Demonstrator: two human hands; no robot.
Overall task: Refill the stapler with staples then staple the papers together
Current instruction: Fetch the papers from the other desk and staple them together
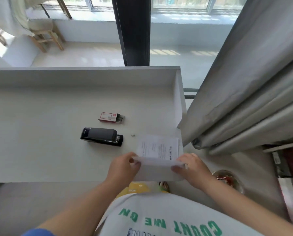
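Note:
Printed white papers point(157, 149) are held at the near right corner of the white table point(40, 133). My left hand point(123, 167) pinches their near left edge and my right hand point(191, 169) grips their near right edge, lifting that edge off the surface. The black stapler point(101, 136) lies closed on the table, to the left of the papers. Behind it sits a small red and white staple box point(110, 117) with staples showing at its open right end. A tiny white scrap point(133, 134) lies between stapler and papers.
The table has a raised back and right wall point(177, 99). Grey curtains point(244, 91) hang at the right. A black pillar point(133, 31) stands behind the table, a wooden stool point(45, 36) at far left. A clear container point(227, 181) sits on the floor at right.

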